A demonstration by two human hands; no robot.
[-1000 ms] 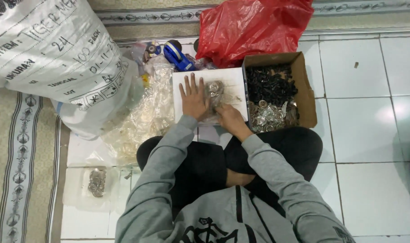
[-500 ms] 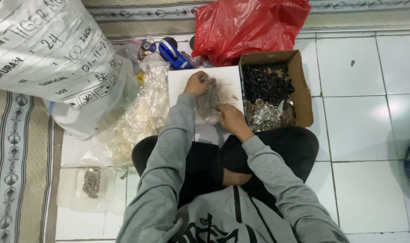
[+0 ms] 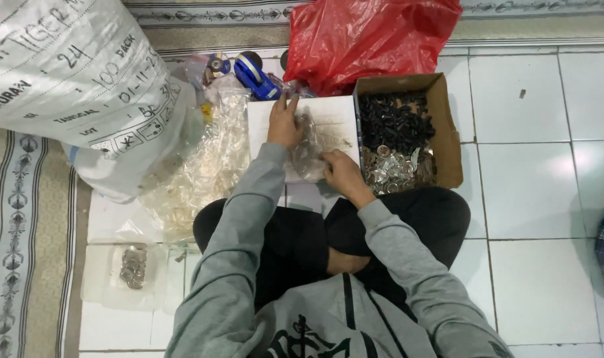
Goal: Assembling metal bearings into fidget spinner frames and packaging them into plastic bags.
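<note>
I sit cross-legged on a tiled floor. Both hands hold a small clear plastic bag of small metal parts over a white board. My left hand grips the bag's upper end, fingers spread on the board. My right hand pinches its lower end. Right beside them stands a cardboard box with black parts at the back and shiny metal parts at the front.
A pile of empty clear bags lies to the left. Behind it leans a big white woven sack. A red plastic bag and a blue tape dispenser sit at the back. A clear tray with metal pieces rests near my left knee.
My left hand slid from lying flat on the board to gripping the bag's top. The right hand stayed at the bag's lower end.
</note>
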